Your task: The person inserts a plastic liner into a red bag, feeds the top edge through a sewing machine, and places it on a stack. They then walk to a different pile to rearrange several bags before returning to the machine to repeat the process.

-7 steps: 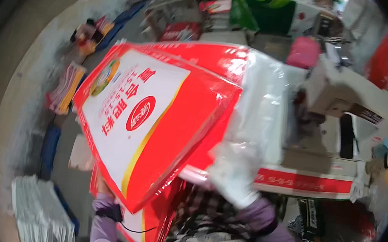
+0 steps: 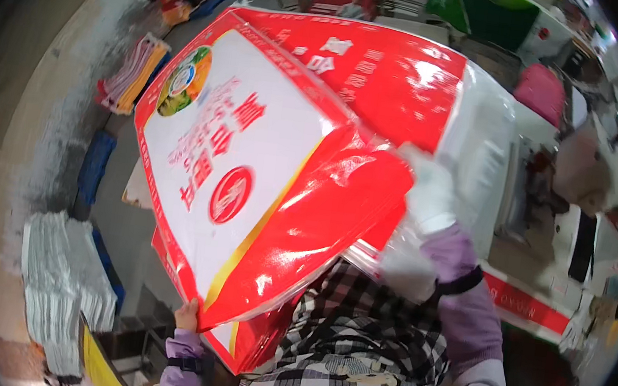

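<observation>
Across the middle of the view, lifted close under the camera, a large red and white woven sack (image 2: 251,163) with printed panels and a round picture near one corner fills most of the space, tilted so that its white face looks up and to the left while a glossy red fold runs down its right side. Beneath its lower corner the left hand (image 2: 187,315) is closed on the sack's red edge, bare fingers curled around the rim, with a lilac sleeve and a dark wrist strap below it. On the other side the right hand (image 2: 431,192), in a white glove, is pressed against the sack's right side where red film meets a clear plastic part; its fingers lie on the material, but whether they pinch it or only rest flat I cannot tell. Under the sack a second red sack (image 2: 250,343) shows just below the first one's lower edge, touching it. Down at the left, on the grey floor, lies a stack of pale flat bags (image 2: 63,279), well apart from the hands, and farther up another pile of coloured bags (image 2: 133,74). To the right stands a white machine table (image 2: 541,296) with a red strip along its front.
</observation>
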{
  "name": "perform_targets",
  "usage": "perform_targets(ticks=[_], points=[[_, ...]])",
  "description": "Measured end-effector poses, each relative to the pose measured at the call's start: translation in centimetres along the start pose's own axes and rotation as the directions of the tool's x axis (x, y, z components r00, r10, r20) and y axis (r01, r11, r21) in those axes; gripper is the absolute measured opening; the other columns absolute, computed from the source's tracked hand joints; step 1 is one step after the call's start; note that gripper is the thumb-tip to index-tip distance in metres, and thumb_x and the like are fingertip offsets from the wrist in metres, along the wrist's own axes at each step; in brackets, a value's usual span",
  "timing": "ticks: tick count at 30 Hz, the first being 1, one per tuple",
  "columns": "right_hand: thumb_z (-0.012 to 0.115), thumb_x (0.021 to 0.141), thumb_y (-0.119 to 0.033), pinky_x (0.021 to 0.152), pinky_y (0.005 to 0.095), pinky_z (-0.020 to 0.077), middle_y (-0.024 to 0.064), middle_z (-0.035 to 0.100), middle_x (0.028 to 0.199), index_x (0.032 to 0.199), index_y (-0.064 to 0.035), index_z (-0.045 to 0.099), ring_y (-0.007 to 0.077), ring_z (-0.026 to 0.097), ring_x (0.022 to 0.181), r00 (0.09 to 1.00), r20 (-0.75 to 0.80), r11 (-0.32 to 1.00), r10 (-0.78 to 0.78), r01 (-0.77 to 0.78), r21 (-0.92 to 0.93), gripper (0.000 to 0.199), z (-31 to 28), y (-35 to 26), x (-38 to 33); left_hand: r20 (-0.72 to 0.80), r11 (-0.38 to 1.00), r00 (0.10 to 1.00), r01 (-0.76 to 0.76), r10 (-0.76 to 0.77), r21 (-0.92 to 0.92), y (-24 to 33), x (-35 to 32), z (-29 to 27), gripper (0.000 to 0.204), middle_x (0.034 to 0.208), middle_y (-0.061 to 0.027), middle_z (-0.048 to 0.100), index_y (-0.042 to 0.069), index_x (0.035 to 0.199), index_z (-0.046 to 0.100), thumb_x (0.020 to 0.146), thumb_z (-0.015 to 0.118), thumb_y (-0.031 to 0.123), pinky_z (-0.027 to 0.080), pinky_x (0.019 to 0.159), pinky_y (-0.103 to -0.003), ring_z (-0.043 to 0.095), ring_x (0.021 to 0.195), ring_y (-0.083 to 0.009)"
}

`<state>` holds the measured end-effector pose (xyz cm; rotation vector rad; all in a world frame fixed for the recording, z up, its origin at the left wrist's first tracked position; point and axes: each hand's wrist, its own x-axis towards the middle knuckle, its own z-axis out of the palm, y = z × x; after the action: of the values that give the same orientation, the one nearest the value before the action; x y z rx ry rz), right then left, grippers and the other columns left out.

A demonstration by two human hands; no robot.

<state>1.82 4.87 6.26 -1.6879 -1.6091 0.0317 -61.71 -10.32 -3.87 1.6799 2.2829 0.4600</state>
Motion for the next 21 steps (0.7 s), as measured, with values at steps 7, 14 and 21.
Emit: perform_targets(ticks=[7, 14, 21], points=[[0.046, 0.084, -0.006, 0.062, 0.0467, 0.0501, 0.0142, 0.064, 0.071, 0.132, -0.003, 0.044, 0.034, 0.065, 0.065, 0.768, 0.601, 0.964, -0.219, 0.075, 0.255, 0.048, 11.4, -14.0, -9.3, -0.348, 0.806, 0.839, 0.52, -0.419, 0.283, -13.2, -16.3, -5.1, 0.035, 0.076, -0.0248, 0.064, -0.001, 0.082, 0.067, 0.089, 0.057, 0.031, 0.048, 0.068, -0.05, 0.063, 0.075, -0.043], [0.048, 0.087, -0.015, 0.094, 0.0474, 0.0444, 0.0223, 0.063, 0.106, 0.123, -0.0083, 0.056, 0.0421, 0.058, 0.103, 0.878, 0.479, 0.997, 0.023, -0.053, 0.051, 0.038, 24.4, -0.2, -19.2, -0.042, 0.73, 0.749, 0.656, -0.661, 0.191, -11.7, -26.5, 5.0, 0.044, 0.085, -0.0254, 0.067, 0.001, 0.098, 0.07, 0.089, 0.057, 0.042, 0.051, 0.077, -0.045, 0.066, 0.084, -0.0395], [0.054, 0.095, -0.036, 0.104, 0.0408, 0.0388, 0.0235, 0.053, 0.128, 0.126, -0.0049, 0.056, 0.0341, 0.049, 0.122, 0.998, 0.022, 0.998, 0.066, -0.065, -0.027, 0.044, 28.0, 1.9, -18.6, -0.202, 0.794, 0.807, 0.587, -0.555, 0.16, -7.7, -18.4, 5.4, 0.017, 0.09, -0.0133, 0.062, 0.002, 0.103, 0.062, 0.087, 0.056, 0.002, 0.05, 0.078, -0.038, 0.061, 0.088, -0.0324]])
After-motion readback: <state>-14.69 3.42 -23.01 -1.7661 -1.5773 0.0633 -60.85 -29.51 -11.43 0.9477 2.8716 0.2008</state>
